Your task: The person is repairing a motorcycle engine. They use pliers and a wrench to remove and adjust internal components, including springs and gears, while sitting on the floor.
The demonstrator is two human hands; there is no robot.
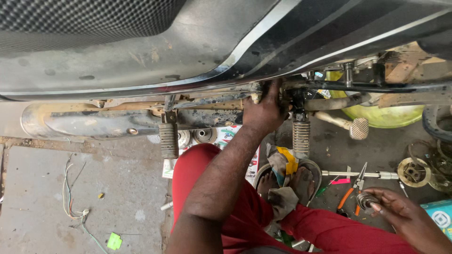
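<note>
While the left hand point(266, 110) reaches up toward twelve o'clock and presses its curled fingers against the motorcycle frame point(329, 87) just above the ribbed footpeg point(301, 137), the right hand point(400, 214) sits low at four o'clock, fingertips pinched around a small round metal part point(366, 200). Whether the left fingers grip a fastener is hidden behind the frame tube. Orange-handled pliers point(351, 193) lie on the floor just beside the right hand, with a steel rod point(358, 174) above them and a clutch-like disc point(413, 171) at three o'clock. Loose wires point(70, 197) trail at eight o'clock. I judge the pinched part could slip from such a light fingertip hold and roll among the scattered parts; the upper hand, working blind near greasy metal, could also lose its purchase and knock against the footpeg.
</note>
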